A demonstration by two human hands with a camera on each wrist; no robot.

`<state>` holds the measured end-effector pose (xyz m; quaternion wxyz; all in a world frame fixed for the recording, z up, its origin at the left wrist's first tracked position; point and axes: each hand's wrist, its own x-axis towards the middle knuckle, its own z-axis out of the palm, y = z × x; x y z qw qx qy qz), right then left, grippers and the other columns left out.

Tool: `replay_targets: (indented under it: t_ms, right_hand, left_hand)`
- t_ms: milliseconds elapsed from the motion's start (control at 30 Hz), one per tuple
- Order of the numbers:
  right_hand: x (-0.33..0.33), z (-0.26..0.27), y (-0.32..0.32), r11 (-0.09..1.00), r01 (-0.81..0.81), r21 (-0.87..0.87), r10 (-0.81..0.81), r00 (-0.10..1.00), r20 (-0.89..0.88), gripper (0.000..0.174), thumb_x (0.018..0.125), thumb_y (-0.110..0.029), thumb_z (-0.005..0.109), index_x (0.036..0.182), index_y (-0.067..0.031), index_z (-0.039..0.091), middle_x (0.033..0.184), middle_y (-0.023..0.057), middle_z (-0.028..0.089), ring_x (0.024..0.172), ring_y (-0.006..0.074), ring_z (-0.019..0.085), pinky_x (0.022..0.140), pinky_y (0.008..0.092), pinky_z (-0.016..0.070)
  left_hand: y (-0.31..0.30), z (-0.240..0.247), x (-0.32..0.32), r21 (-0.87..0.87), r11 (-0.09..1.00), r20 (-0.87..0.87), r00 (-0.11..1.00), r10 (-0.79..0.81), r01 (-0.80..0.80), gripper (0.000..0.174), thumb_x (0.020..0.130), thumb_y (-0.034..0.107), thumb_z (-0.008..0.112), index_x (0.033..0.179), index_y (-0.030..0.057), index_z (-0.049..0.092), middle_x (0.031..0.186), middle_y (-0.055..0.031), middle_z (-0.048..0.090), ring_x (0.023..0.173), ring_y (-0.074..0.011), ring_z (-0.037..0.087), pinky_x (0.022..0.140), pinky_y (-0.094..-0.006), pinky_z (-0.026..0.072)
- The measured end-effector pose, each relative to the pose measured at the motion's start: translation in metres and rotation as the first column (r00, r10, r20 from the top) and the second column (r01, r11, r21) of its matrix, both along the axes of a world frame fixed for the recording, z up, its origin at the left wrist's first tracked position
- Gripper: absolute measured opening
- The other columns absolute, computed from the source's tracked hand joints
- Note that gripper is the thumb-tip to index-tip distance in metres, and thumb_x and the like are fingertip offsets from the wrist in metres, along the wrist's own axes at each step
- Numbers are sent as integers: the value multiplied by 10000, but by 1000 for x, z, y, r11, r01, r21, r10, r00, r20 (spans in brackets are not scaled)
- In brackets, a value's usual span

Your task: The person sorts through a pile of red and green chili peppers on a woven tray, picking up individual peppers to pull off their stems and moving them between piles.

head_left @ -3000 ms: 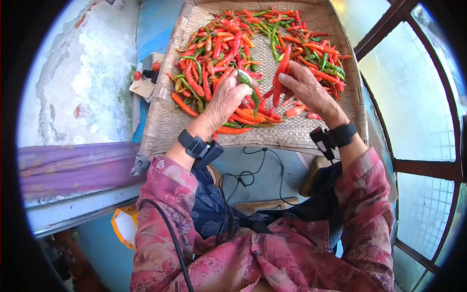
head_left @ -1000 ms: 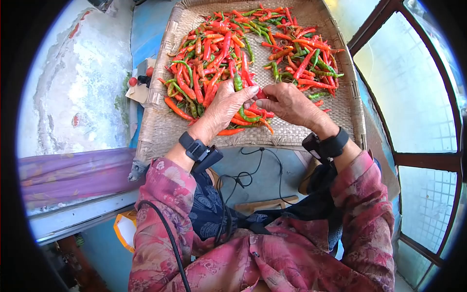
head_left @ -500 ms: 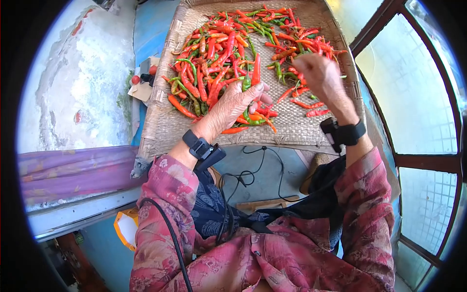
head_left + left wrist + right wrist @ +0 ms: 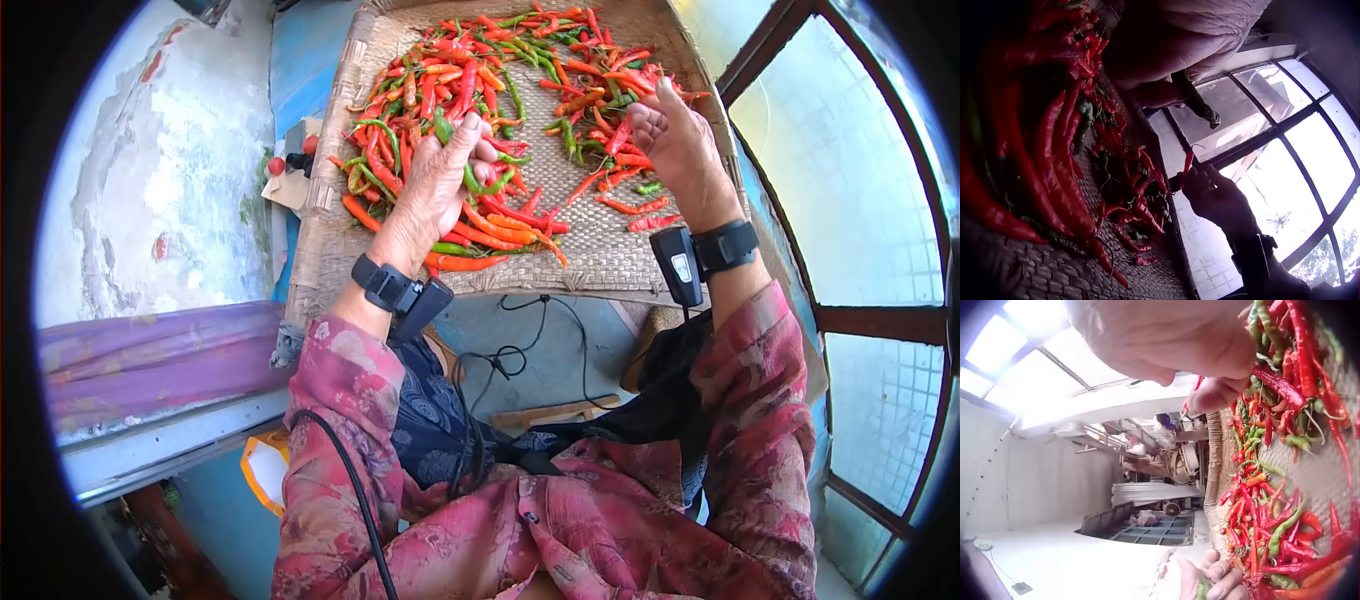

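A woven tray (image 4: 600, 255) holds a spread of red, orange and green chilies (image 4: 440, 90). My left hand (image 4: 465, 150) is over the left pile, its fingers curled round a green chili (image 4: 472, 182); the same green chili (image 4: 1192, 97) hangs stem down in the left wrist view. My right hand (image 4: 650, 110) is raised over the right pile (image 4: 620, 70) and pinches a small red chili (image 4: 1187, 162) between thumb and fingers. The right wrist view has my left hand (image 4: 1213, 581) at the bottom edge among the chilies.
An open carton (image 4: 292, 175) with small red items sits left of the tray. Purple cloth (image 4: 150, 360) lies at the lower left. A window frame (image 4: 860, 330) runs along the right. Black cables (image 4: 500, 365) hang below the tray's near rim.
A second ago both hands met near the tray's middle. The right hand has lifted away to the right pile. The left hand has moved up into the left pile, still holding a green chili.
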<state>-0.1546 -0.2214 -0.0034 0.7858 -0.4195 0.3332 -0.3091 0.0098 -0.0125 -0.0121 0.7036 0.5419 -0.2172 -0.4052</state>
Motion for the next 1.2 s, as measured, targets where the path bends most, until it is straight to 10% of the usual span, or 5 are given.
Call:
replay_targets:
  t_ms: [100,133,200,1033,1200]
  right_hand:
    - [-14,48,41,807,-383,-450,340,924,-176,317,944,-338,521,944,-30,598,757,6,568,674,71,519,636,195,418]
    - [-24,80,50,473,-619,-627,477,778,-409,305,941,-325,506,937,-34,596,795,12,575,722,117,525,688,244,424]
    - [-78,100,91,-389,0,-921,244,964,-103,235,881,-250,545,881,-28,623,823,75,625,799,221,605,727,352,465]
    - [-107,7,173,-62,-123,-990,425,895,-137,251,893,-235,517,890,-8,623,829,83,624,794,229,605,726,337,468]
    - [-93,9,167,-87,-77,-993,400,910,-106,254,895,-232,511,892,-4,623,830,84,623,793,230,605,726,334,469]
  left_hand:
    - [0,3,0,-27,1000,74,997,-3,5,292,893,332,620,974,54,590,739,11,571,638,-56,513,564,-195,428]
    - [2,5,-2,-39,999,67,998,-2,5,268,891,318,623,967,62,601,755,11,574,638,-56,517,569,-197,434]
    - [0,-6,1,-33,999,141,990,6,-1,269,897,323,613,936,57,603,747,-4,578,625,-64,541,583,-205,451]
    - [2,-25,-4,90,988,347,926,-146,122,295,887,368,583,948,83,545,817,-65,591,720,-129,560,617,-322,480]
    - [-23,5,-39,-439,817,116,926,-360,373,219,877,176,625,950,-31,624,881,-130,660,813,-210,660,750,-329,556]
